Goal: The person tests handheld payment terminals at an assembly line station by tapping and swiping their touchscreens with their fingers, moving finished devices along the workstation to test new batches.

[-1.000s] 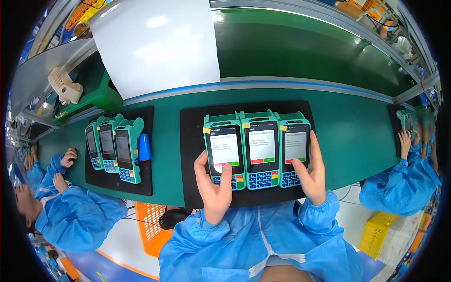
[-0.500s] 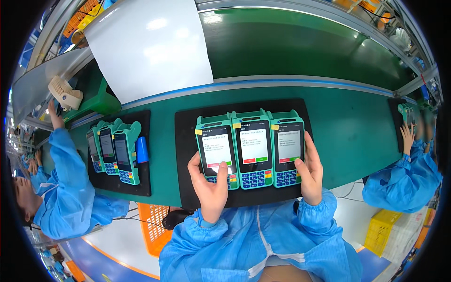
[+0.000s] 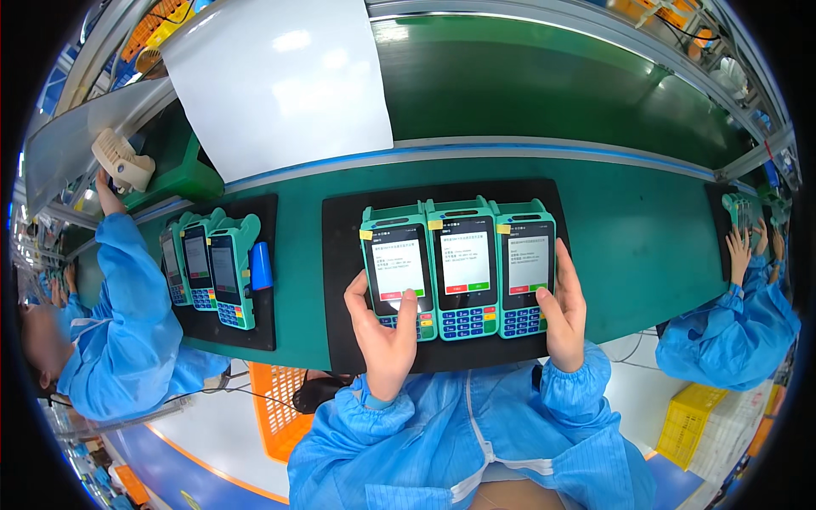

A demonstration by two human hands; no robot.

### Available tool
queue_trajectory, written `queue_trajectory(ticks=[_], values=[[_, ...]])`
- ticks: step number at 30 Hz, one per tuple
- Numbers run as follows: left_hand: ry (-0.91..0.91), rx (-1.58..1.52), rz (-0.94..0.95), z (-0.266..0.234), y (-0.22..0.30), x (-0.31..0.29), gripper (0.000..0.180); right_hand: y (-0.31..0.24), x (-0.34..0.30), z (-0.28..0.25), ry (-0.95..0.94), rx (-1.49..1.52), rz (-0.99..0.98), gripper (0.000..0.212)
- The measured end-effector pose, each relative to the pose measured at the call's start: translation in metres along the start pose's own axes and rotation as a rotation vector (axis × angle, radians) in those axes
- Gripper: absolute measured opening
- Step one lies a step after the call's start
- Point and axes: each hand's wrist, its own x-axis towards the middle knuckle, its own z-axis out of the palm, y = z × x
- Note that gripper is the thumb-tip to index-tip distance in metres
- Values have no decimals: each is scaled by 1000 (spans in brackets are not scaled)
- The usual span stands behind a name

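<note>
Three teal handheld payment terminals stand side by side on a black mat [image 3: 342, 246], their screens lit. My left hand [image 3: 382, 342] grips the left payment terminal [image 3: 398, 248] by its outer edge, with the thumb on the lower screen near a green button. The right payment terminal [image 3: 529, 244] is held along its right edge by my right hand [image 3: 564, 321], whose thumb rests low on its screen. Between them, the middle payment terminal [image 3: 465, 255] shows red and green buttons above a blue keypad, and neither hand covers it. Fingers behind the terminals are partly hidden.
To the left, more terminals [image 3: 228, 276] and a blue object [image 3: 260, 265] lie on another mat, where a person in blue [image 3: 127, 323] reaches toward a beige fan [image 3: 123, 161]. Another worker [image 3: 722, 336] sits right. An orange basket [image 3: 276, 408] is below the bench.
My hands keep their hold on the outer terminals, with the thumbs low on the screens. The view has shifted slightly. The left worker's arm and head have moved a little.
</note>
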Motion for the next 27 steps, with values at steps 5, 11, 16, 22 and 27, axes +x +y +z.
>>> queue_trajectory(ticks=[5,11,16,22,27], values=[[-21,13,27,-1,1,0,47,1,0,0,4,-11,0,64],[-1,2,47,-2,-1,0,40,1,1,1,0,5,-9,63],[3,12,59,-2,2,0,37,1,1,0,6,-4,8,63],[-8,167,125,-3,5,0,45,3,1,-5,-5,17,-8,60],[86,531,401,1,35,-15,40,-12,-5,-20,-36,-639,-297,49]])
